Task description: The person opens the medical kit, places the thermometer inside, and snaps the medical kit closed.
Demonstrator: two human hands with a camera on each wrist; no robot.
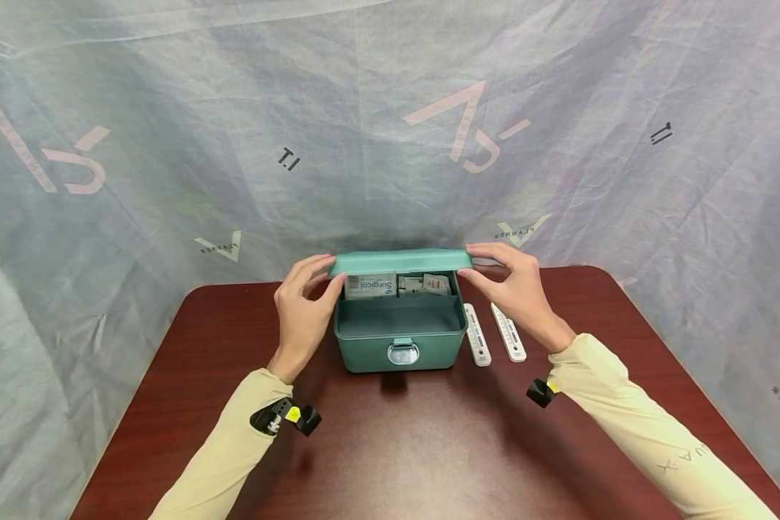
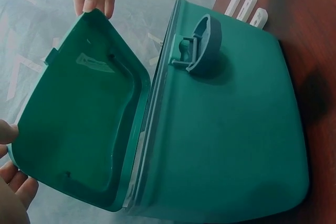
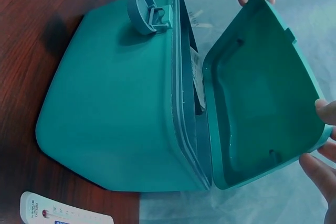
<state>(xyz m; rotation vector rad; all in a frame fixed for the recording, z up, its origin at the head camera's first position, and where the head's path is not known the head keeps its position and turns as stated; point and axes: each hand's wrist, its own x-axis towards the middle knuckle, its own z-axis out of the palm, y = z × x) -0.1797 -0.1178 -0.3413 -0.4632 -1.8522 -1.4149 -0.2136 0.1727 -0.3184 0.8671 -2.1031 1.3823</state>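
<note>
Head view: to swing the curved green plastic lid (image 1: pixel 403 261) evenly, move both ends together at one pace. Leftmost, your left hand (image 1: pixel 300 307) pinches one end between thumb and fingers; between your hands, the matching boxy green plastic case (image 1: pixel 364 357) sits on the dark red-brown surface (image 1: pixel 396 448), lid tilted up; rightmost, your right hand (image 1: pixel 515 285) pinches the other end, forearm slanting inward.

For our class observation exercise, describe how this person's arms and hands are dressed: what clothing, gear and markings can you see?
The left hand and right hand wear no gloves. The left sleeve and right sleeve are long and pale yellow; the right bears faint dark lettering. Black gear with a yellow patch sits at each wrist: left gear, right gear.
</note>
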